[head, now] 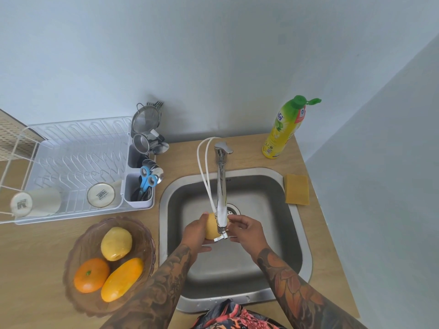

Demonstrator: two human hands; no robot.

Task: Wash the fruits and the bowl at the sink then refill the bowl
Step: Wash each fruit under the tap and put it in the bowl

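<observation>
Slipping is the main risk judged here: a yellow fruit (212, 227) is held over the sink (240, 276) under the tap (222, 200), and a wet round skin could be lost from the grip and dropped into the basin. The fruit is cupped by the left hand (194, 233), fingers curled round its left side; the right hand (247, 230) is set against the fruit's right side just past the spout end, fingers bent, but whether the fruit, the small lever at the spout tip, or both are gripped cannot be told. Running water cannot be made out. A knock against the spout is also possible, since the fruit is touching or nearly touching it. To the left, well apart from both hands, the bowl (78, 298) is left on the counter (332, 269) with a lemon (116, 243), an orange (91, 275) and a mango (122, 279) in it, judged unwashed; an elbow swing by the left forearm could catch its rim. Farther back, a sponge (297, 192), a soap bottle (283, 129) and a drying rack (71, 167) are seen.
</observation>
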